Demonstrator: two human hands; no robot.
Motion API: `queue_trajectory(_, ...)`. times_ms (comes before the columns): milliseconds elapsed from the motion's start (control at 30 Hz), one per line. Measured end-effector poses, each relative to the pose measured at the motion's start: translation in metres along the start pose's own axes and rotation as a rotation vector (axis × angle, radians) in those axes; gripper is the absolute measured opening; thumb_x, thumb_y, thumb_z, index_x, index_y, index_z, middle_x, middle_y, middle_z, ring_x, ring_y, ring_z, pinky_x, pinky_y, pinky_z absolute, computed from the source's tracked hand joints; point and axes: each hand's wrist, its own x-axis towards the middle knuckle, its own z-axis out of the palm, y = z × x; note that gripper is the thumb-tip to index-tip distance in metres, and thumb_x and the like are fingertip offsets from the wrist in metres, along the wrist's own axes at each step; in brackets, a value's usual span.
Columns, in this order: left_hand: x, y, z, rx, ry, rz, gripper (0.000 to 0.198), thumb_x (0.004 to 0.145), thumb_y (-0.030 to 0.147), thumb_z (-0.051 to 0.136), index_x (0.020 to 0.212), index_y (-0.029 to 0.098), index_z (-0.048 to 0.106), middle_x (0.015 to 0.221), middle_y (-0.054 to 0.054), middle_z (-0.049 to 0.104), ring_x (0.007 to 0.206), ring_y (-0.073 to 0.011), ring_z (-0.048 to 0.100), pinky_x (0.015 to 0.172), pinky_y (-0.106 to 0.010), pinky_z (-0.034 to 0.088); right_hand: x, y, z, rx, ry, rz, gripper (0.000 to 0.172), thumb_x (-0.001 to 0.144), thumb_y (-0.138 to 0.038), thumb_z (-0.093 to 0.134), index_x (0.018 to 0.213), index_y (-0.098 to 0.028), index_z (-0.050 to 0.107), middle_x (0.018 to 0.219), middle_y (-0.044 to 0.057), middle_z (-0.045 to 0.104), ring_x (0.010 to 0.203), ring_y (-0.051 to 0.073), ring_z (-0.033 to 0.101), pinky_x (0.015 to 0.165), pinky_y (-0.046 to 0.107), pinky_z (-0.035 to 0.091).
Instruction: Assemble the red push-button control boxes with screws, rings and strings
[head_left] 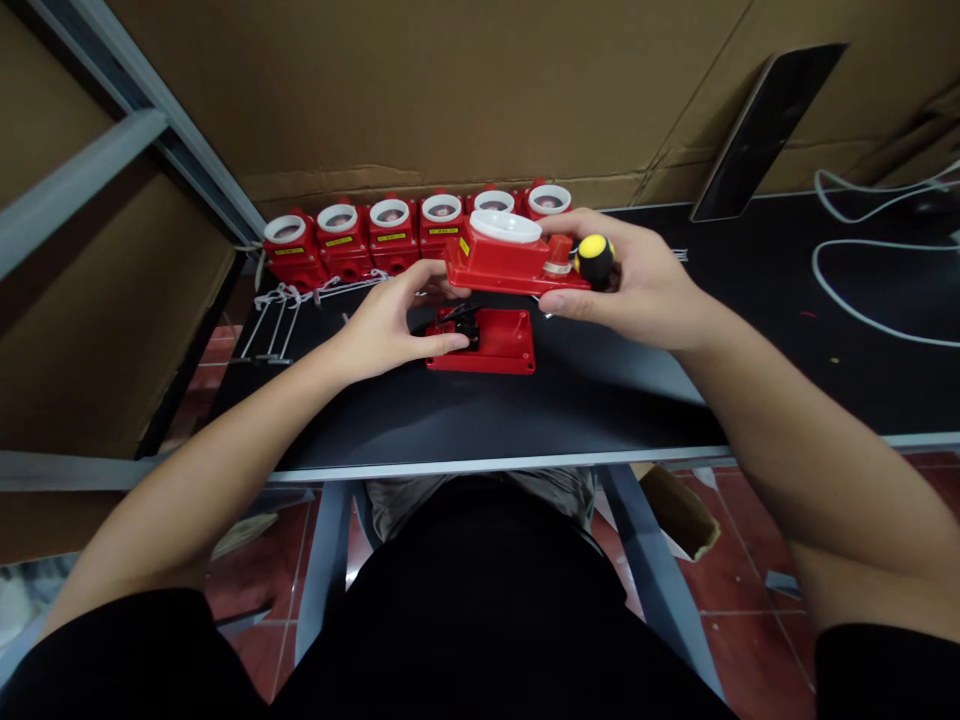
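Observation:
My right hand (637, 270) grips the right end of a red cover (495, 262) with a white ring on top and a small red knob, holding it tilted above the table. In the same hand is a screwdriver (596, 258) with a yellow and black handle; its shaft is mostly hidden. Below the cover, a red open box base (506, 350) lies on the table. My left hand (397, 325) is curved around a black part (466, 325) at the base's left end, with the thumb against it. Its fingertips, partly hidden, are close under the cover's left edge.
Several red units with white rings (390, 213) stand in a row at the back. White hooked wires (281, 320) lie at the left of the black table (600, 400). A dark panel (769, 130) leans on the cardboard wall; a white cable (855, 310) loops at right.

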Motion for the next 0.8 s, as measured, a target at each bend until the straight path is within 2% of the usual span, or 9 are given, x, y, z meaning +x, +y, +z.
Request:
queue_trajectory(133, 0.000, 0.006, -0.003, 0.025, -0.002, -0.015, 0.072, 0.091, 0.060, 0.101, 0.146, 0.021, 0.077, 0.155, -0.019, 0.085, 0.147, -0.0389, 0.083, 0.132, -0.056, 0.067, 0.001, 0.000, 0.001, -0.016, 0.028, -0.035, 0.097, 0.091, -0.104, 0.082, 0.162, -0.038, 0.083, 0.162, 0.012, 0.080, 0.155, 0.053, 0.071, 0.141, 0.078, 0.053)
queue_trajectory(233, 0.000, 0.012, -0.005, 0.051, -0.016, -0.009, 0.067, 0.093, 0.059, 0.099, 0.143, 0.019, 0.079, 0.147, -0.018, 0.088, 0.140, -0.0369, 0.086, 0.126, -0.053, 0.070, 0.002, 0.001, 0.001, -0.029, 0.041, -0.053, 0.093, 0.094, -0.100, 0.082, 0.163, -0.038, 0.082, 0.162, 0.013, 0.079, 0.154, 0.052, 0.072, 0.140, 0.078, 0.053)
queue_trajectory(400, 0.000, 0.022, -0.010, 0.216, -0.016, 0.065, 0.033, 0.102, 0.046, 0.084, 0.125, 0.023, 0.085, 0.130, -0.010, 0.091, 0.120, -0.0300, 0.088, 0.117, -0.048, 0.072, 0.003, 0.004, 0.001, -0.060, 0.051, -0.022, 0.080, 0.095, -0.085, 0.092, 0.160, -0.040, 0.083, 0.159, 0.012, 0.080, 0.152, 0.052, 0.072, 0.136, 0.079, 0.057)
queue_trajectory(467, -0.001, 0.024, -0.011, 0.316, -0.001, 0.119, 0.025, 0.104, 0.042, 0.080, 0.121, 0.024, 0.086, 0.123, -0.007, 0.090, 0.111, -0.0277, 0.087, 0.110, -0.045, 0.072, 0.003, 0.007, 0.001, -0.068, 0.069, -0.025, 0.077, 0.094, -0.082, 0.094, 0.158, -0.039, 0.083, 0.158, 0.012, 0.080, 0.151, 0.052, 0.073, 0.135, 0.079, 0.058)
queue_trajectory(600, -0.001, 0.026, -0.010, 0.420, 0.014, 0.204, 0.021, 0.109, 0.039, 0.075, 0.119, 0.025, 0.087, 0.114, -0.006, 0.089, 0.103, -0.0266, 0.084, 0.099, -0.042, 0.069, 0.005, 0.013, 0.001, -0.121, 0.103, -0.011, 0.074, 0.094, -0.078, 0.096, 0.155, -0.037, 0.083, 0.156, 0.015, 0.079, 0.146, 0.053, 0.075, 0.130, 0.080, 0.062)
queue_trajectory(800, -0.002, 0.024, -0.007, 0.434, 0.063, 0.221, 0.018, 0.108, 0.037, 0.077, 0.117, 0.026, 0.087, 0.114, -0.006, 0.091, 0.101, -0.0273, 0.085, 0.096, -0.044, 0.070, 0.007, 0.021, -0.007, -0.274, 0.168, 0.014, 0.066, 0.096, -0.070, 0.098, 0.150, -0.034, 0.083, 0.152, 0.018, 0.079, 0.142, 0.053, 0.074, 0.126, 0.079, 0.064)
